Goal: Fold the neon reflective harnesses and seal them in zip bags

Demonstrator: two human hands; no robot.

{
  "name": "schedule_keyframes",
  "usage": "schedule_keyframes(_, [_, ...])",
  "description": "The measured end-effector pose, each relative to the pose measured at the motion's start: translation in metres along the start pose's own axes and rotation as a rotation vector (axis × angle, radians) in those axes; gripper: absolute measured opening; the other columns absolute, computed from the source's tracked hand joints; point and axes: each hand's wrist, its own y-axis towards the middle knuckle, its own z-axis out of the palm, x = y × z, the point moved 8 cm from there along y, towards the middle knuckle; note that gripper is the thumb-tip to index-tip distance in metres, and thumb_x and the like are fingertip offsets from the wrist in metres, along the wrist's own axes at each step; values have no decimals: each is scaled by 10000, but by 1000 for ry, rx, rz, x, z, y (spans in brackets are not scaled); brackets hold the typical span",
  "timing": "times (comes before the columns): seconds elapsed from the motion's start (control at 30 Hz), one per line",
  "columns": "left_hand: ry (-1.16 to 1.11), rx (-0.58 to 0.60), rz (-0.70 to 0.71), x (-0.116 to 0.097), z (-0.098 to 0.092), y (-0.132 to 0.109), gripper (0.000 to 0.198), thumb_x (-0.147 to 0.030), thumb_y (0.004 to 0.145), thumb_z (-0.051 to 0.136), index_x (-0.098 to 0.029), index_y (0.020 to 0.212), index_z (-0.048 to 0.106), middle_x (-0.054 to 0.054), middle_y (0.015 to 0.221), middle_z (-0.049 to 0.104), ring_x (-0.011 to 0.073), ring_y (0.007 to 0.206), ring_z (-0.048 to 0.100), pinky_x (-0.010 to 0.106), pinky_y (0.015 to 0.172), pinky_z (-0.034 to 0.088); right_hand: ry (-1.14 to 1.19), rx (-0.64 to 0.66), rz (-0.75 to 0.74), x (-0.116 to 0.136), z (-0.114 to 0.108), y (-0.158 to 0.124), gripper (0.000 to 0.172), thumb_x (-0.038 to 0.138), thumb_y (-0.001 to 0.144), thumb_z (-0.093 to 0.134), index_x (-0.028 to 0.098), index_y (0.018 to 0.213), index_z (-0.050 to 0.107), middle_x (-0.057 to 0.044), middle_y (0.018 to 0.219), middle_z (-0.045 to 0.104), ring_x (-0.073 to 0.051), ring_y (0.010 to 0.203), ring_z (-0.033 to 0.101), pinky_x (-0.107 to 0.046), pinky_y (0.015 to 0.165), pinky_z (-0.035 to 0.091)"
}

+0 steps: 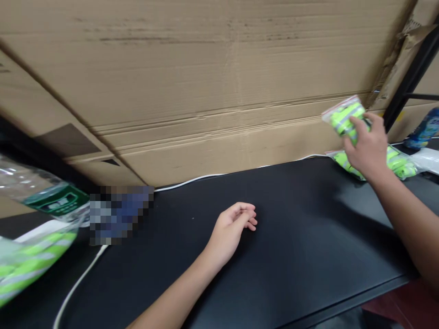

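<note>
My right hand [368,144] grips a small clear zip bag [346,116] of folded neon yellow-green fabric with silvery reflective stripes. It is tilted and raised above the table by the cardboard. Below and behind this hand, more clear bags [401,164] of the same striped fabric lie on the table, partly hidden by the hand. My left hand [235,228] is over the middle of the black table [291,256], its fingers loosely curled and the thumb against them. Nothing shows in it.
A cardboard wall [219,82] closes off the back, with a white cable [192,180] along its foot. At left are a large bag [37,260] of neon fabric, clear plastic packaging [56,201] and a blurred-out blue item [126,212] with a cord. A blue bottle [425,130] stands far right.
</note>
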Motion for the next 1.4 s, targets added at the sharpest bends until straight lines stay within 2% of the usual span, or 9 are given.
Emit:
schedule_keyframes(0.17, [70,58,32,0,3,0,277,-414,740,699,-143,796,695,35,709,665,157,633,631,309,662,512,-161,530,157,-79,55,-13,565,507,1010,304,156,1354,582,-200,1460,517,-409,1359,416,-629,1079,304])
schedule_keyframes(0.3, [120,57,79,-3,5,-2,251,-408,773,659,-159,786,685,26,692,651,158,631,617,306,657,502,-154,528,135,-82,68,-16,635,565,1008,228,171,1383,557,-181,1568,408,-467,1451,271,-748,1111,106])
schedule_keyframes(0.47, [242,69,105,-5,16,-7,176,-347,812,624,-182,828,683,35,758,660,168,679,619,303,662,510,127,365,-216,6,70,-23,626,540,998,290,91,1322,582,-242,1340,606,-356,1346,486,-540,1126,347])
schedule_keyframes(0.63, [568,70,245,-44,6,-27,231,-344,856,592,-180,948,726,84,916,721,194,729,665,291,658,520,400,781,-582,116,89,-102,685,634,970,345,153,1413,548,-180,1543,452,-345,1486,319,-552,1197,284])
schedule_keyframes(0.73, [712,-70,308,-78,-52,-43,212,-367,850,622,-210,910,752,65,933,722,214,760,639,300,701,482,413,931,-562,135,96,-130,786,679,963,313,117,1494,459,-192,1603,345,-343,1520,228,-556,1217,244])
schedule_keyframes(0.87, [1077,-621,359,-114,-178,-83,177,-333,694,741,-226,779,628,81,820,636,347,989,569,363,834,420,440,937,-552,131,102,-132,772,687,959,320,166,1516,443,-155,1615,337,-337,1518,236,-541,1226,233])
schedule_keyframes(1.03, [1557,-912,60,-97,-263,-123,415,-344,670,741,-229,662,342,32,702,467,393,970,551,357,782,356,435,904,-564,127,108,-131,759,683,963,326,172,1508,457,-151,1599,372,-334,1513,253,-540,1217,258])
schedule_keyframes(1.23, [1805,-873,71,-98,-241,-126,227,-365,869,546,-213,724,460,8,676,518,259,779,557,294,702,305,443,906,-551,132,103,-132,783,704,955,327,163,1503,466,-158,1595,374,-332,1509,267,-545,1216,259])
schedule_keyframes(1.4, [1459,-1136,309,-144,-207,-129,306,-479,847,634,-186,931,620,73,931,671,297,905,607,373,785,419,461,901,-541,131,103,-129,754,694,952,356,180,1488,488,-157,1586,391,-343,1503,279,-558,1208,265])
